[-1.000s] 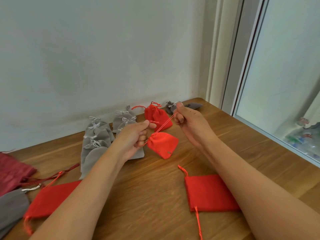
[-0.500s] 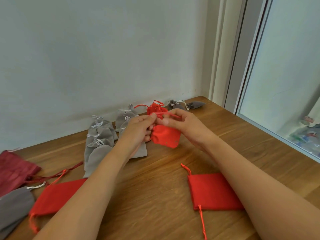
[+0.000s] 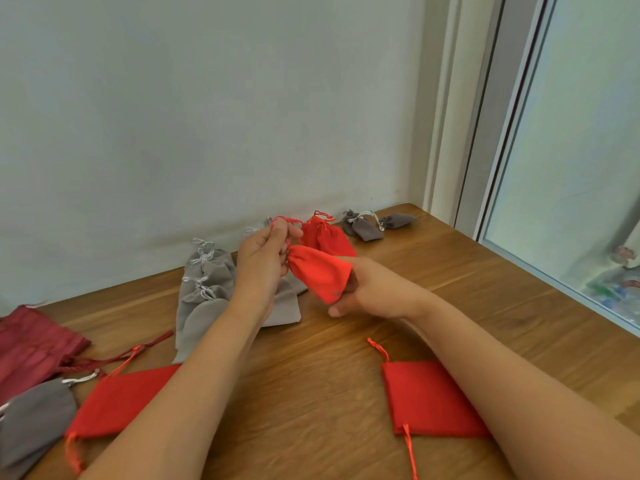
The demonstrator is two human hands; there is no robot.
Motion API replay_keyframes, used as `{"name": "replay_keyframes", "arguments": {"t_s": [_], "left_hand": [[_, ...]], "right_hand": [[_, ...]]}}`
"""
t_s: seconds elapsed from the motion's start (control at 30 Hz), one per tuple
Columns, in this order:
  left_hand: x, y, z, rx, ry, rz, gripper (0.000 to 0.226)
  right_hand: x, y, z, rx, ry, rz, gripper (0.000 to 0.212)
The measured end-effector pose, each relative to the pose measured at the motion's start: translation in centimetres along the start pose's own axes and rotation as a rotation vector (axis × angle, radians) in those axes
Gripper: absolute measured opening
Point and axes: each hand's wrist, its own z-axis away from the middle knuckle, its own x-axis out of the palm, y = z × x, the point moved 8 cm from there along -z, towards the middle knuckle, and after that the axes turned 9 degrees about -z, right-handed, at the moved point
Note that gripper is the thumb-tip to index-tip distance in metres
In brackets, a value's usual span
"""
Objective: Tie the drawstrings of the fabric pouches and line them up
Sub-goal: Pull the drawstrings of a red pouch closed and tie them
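I hold a small red pouch (image 3: 318,271) above the wooden table (image 3: 485,282). My left hand (image 3: 263,261) pinches its red drawstring (image 3: 287,221) at the gathered neck. My right hand (image 3: 360,289) grips the pouch's bottom end from below. Behind it, near the wall, lies another red pouch (image 3: 327,235) with its neck tied. A row of grey tied pouches (image 3: 207,271) lies to the left of my left hand. Two flat red pouches, one (image 3: 426,400) under my right forearm and one (image 3: 117,403) under my left, lie open on the near table.
Two small dark grey pouches (image 3: 367,226) lie at the far corner by the wall. A dark red pouch (image 3: 31,344) and a grey pouch (image 3: 31,420) lie at the left edge. A window frame (image 3: 491,133) borders the table on the right.
The drawstrings were stretched apart between both hands a second ago. My right hand has since dropped from the string to the pouch's bottom, and my left hand has gathered the string at the neck.
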Motion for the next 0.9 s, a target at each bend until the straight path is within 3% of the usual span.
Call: {"name": "replay_keyframes", "arguments": {"t_s": [0.13, 0.27, 0.4, 0.53, 0.7, 0.9], "left_hand": [[0.2, 0.2, 0.1, 0.015, -0.025, -0.038, 0.035], [1.7, 0.0, 0.8, -0.052, -0.221, -0.092, 0.039], [3.3, -0.5, 1.8, -0.114, -0.392, -0.186, 0.046], [3.9, -0.1, 2.2, -0.102, -0.419, -0.211, 0.039], [4.1, -0.5, 2.1, -0.09, -0.431, -0.236, 0.037], [3.3, -2.1, 1.3, -0.248, -0.357, 0.032, 0.023]], "right_hand": [[-0.6, -0.7, 0.0, -0.046, 0.059, 0.014, 0.067], [-1.1, -1.5, 0.2, -0.06, 0.134, -0.177, 0.043], [-2.1, -1.2, 0.2, -0.084, 0.218, -0.242, 0.042], [-3.2, -1.2, 0.2, -0.114, 0.318, -0.406, 0.017], [-3.6, -1.3, 0.4, -0.119, 0.344, -0.489, 0.014], [-4.6, -1.6, 0.8, -0.167, 0.421, -0.497, 0.017]]}}
